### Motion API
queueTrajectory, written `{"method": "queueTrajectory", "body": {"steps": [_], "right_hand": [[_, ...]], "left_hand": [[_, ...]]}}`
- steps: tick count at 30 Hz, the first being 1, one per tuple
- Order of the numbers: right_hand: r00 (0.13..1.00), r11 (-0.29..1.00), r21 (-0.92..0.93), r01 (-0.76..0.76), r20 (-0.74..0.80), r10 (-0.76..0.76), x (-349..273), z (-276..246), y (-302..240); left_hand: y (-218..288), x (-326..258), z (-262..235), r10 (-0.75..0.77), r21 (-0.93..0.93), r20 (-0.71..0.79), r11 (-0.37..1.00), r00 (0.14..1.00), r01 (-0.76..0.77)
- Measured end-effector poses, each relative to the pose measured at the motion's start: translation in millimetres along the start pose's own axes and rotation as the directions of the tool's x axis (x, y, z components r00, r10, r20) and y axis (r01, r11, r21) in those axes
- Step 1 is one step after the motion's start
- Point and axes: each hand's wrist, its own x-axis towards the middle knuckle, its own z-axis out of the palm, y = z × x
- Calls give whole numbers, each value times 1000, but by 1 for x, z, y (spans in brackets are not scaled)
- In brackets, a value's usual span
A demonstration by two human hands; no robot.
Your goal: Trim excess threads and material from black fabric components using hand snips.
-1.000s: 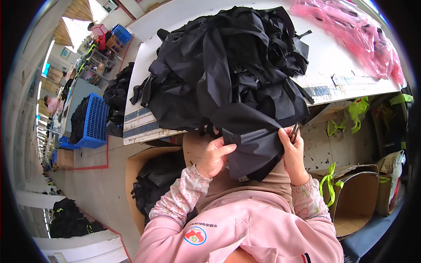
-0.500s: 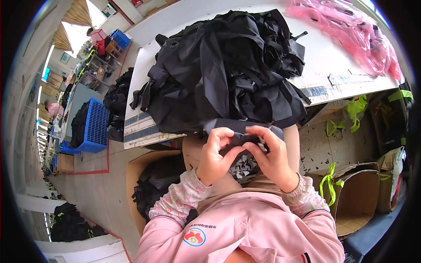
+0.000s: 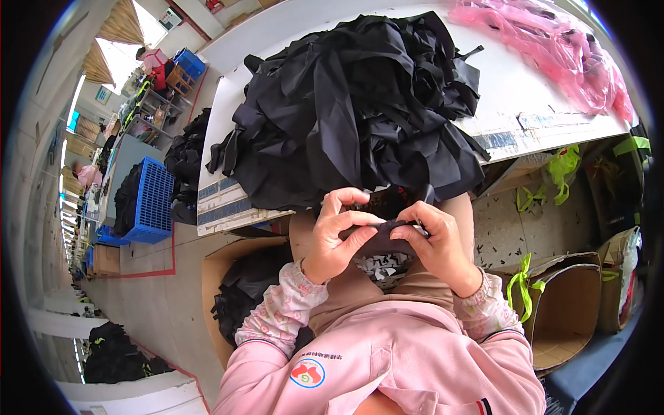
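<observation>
Pinching a small black fabric piece [image 3: 389, 232] at frame centre, just below the table [image 3: 228, 200] edge, left hand [image 3: 337, 235] and right hand [image 3: 436, 242] both clenched on it, fingertips meeting over the lap. Judging progress as partial: large black fabric heap [image 3: 353, 104] filling the upper centre, apparently unworked; cardboard box [image 3: 228, 290] at lower left holding more black pieces.

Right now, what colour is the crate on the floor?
Blue; the crate shows at the left of the head view.
</observation>
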Motion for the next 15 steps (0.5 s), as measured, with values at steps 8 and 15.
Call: {"method": "queueTrajectory", "body": {"steps": [8,15], "right_hand": [[994,996,91,-13,108,3,6,2,0],[978,983,21,-181,111,177,-1,0,-3]], "left_hand": [[3,-17,29,-510,-888,243,225,825,401],[3,-30,31,-464,-793,307,359,831,493]]}}
